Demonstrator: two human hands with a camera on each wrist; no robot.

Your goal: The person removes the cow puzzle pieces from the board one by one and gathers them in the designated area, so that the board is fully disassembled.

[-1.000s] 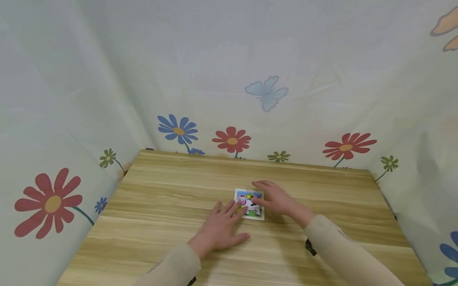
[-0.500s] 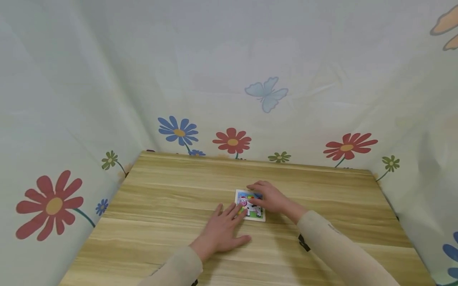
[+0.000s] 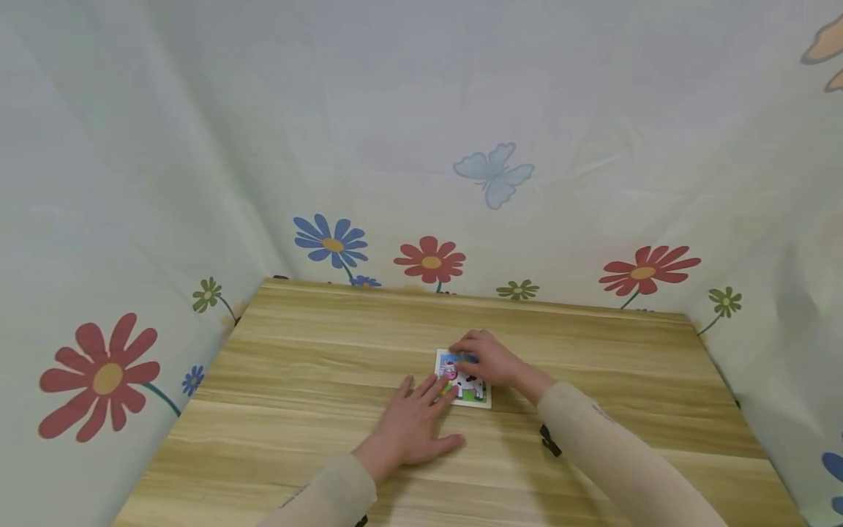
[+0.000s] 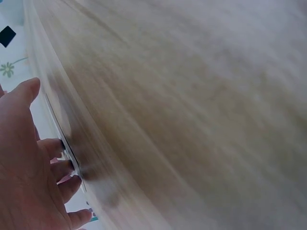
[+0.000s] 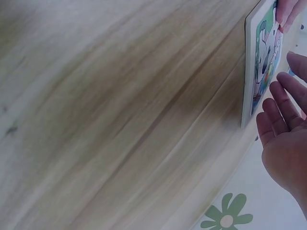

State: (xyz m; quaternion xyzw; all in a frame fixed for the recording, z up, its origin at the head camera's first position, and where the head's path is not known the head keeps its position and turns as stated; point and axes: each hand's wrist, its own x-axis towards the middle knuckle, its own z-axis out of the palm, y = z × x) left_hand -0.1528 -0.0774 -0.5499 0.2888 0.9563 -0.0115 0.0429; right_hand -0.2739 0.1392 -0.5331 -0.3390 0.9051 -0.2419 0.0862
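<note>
Cow picture board point(image 3: 470, 386) lies flat, face up, near the middle of the table point(image 3: 316, 351), both hands over it. Left hand point(image 3: 410, 428): fingers spread, fingertips at the board's lower left as the head view gives it, thumb away from the board. I read this as a steadying touch, likely to stop sliding. Right hand point(image 3: 492, 360) reaches over the upper right part, fingers loosely bent, thumb apart from them; I see nothing pinched. Whether those fingertips touch the picture, I cannot tell. Lying flat probably helps, since the table backs the whole board against any pressing. Patterned backdrop point(image 3: 395, 146) hangs behind. My left wrist view is mostly blurred wood.
</note>
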